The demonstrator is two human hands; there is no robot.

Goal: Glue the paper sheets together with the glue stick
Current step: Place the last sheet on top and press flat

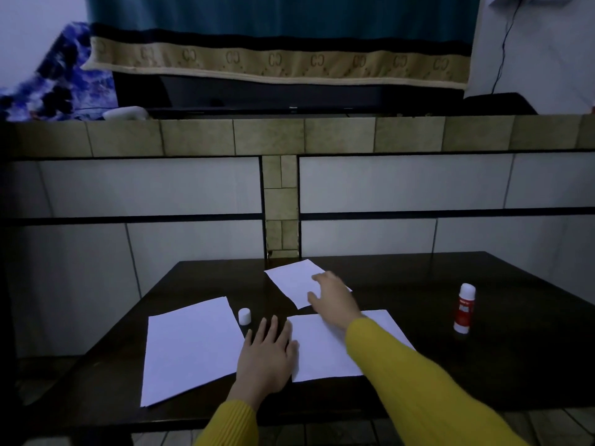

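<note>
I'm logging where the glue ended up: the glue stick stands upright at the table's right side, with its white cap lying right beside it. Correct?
Not quite. In the head view the glue stick stands upright at the right, but the white cap sits apart from it, between the left sheet and the left hand.

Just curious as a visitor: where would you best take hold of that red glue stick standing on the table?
Probably around the red middle of the glue stick, pinched from the sides, coming from above: it stands upright and alone on the dark table, with nothing crowding it.

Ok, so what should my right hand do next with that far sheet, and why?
Probably draw the far sheet back toward the near sheet: the right hand already rests on it, the left hand lies flat on the table, and the glue stick stands uncapped.
</note>
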